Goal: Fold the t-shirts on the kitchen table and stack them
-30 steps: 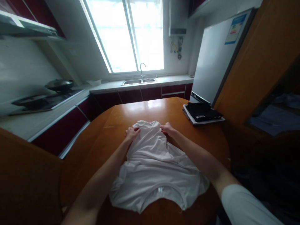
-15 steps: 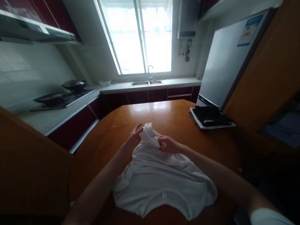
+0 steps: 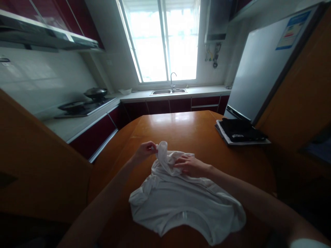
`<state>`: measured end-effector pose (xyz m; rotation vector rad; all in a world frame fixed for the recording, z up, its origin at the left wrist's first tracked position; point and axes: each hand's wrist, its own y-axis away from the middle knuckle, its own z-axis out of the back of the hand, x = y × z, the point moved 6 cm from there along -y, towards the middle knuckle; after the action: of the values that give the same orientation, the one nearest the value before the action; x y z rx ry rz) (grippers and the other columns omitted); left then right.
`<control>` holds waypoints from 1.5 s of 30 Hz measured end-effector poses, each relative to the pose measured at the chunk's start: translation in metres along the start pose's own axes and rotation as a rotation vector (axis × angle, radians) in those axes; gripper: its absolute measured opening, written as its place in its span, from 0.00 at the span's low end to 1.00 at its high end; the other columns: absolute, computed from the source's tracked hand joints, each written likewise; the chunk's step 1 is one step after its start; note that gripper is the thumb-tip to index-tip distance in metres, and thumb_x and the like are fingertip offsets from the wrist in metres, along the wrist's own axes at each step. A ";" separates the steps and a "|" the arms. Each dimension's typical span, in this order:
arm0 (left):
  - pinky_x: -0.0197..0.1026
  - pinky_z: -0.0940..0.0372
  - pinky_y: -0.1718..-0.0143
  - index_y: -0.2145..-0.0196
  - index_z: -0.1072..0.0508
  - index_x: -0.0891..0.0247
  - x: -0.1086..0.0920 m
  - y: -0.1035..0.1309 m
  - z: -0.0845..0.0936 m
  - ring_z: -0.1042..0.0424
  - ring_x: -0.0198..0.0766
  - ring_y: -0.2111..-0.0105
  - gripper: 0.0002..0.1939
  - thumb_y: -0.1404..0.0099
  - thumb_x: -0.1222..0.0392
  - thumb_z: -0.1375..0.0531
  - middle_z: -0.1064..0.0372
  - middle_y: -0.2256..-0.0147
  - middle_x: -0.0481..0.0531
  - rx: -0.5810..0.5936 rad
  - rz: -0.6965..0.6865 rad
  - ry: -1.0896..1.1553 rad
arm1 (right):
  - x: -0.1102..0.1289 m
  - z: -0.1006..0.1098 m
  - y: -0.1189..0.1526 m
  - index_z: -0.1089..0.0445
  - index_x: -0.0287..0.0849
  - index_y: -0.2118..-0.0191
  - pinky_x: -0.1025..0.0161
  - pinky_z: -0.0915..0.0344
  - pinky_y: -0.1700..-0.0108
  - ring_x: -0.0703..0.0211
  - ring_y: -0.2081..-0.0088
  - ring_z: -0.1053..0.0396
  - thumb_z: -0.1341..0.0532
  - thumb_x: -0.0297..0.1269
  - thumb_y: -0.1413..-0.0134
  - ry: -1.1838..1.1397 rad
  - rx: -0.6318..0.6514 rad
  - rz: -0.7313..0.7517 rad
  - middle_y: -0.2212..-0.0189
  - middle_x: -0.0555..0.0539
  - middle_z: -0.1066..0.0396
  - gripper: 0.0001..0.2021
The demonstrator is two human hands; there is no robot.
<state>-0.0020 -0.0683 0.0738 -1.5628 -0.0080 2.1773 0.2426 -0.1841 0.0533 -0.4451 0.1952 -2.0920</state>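
Note:
A white shirt lies on the wooden table, its neckline toward me and its far part bunched up. My left hand pinches a raised fold at the far left end of the cloth. Resting on the bunched fabric to the right of that fold is my right hand, its fingers spread over the cloth.
The wooden table has a stack of folded dark clothes at its right side. Beyond it are a counter with a sink and a stove with pans. A fridge stands at the right.
My left hand has closed on the fold and moved slightly left. My right hand has opened out from a curled grip onto the cloth. The view has shifted a little to the left.

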 end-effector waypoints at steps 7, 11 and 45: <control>0.35 0.37 0.69 0.45 0.26 0.62 -0.024 0.021 0.024 0.36 0.32 0.73 0.32 0.47 0.53 0.28 0.34 0.72 0.43 0.069 -0.046 -0.259 | -0.016 0.008 0.015 0.25 0.45 0.57 0.58 0.39 0.49 0.54 0.55 0.29 0.37 0.29 0.44 0.053 0.030 -0.056 0.59 0.46 0.25 0.10; 0.39 0.33 0.65 0.48 0.21 0.63 -0.028 0.036 0.027 0.29 0.39 0.66 0.22 0.38 0.51 0.34 0.28 0.64 0.53 0.258 -0.087 -0.368 | -0.018 0.031 0.037 0.27 0.45 0.65 0.57 0.39 0.50 0.54 0.55 0.31 0.36 0.31 0.44 0.100 0.043 -0.046 0.60 0.46 0.27 0.02; 0.33 0.46 0.77 0.71 0.20 0.65 -0.044 0.006 0.060 0.38 0.32 0.77 0.19 0.46 0.43 0.31 0.33 0.78 0.47 0.390 0.179 -0.405 | -0.130 0.145 0.063 0.34 0.43 0.71 0.66 0.47 0.71 0.65 0.74 0.44 0.32 0.41 0.57 -0.641 -0.505 -0.478 0.77 0.56 0.39 0.12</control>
<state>-0.0468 -0.0741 0.1331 -0.9261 0.4160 2.4160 0.4107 -0.1020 0.1366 -1.5610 0.2514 -2.2170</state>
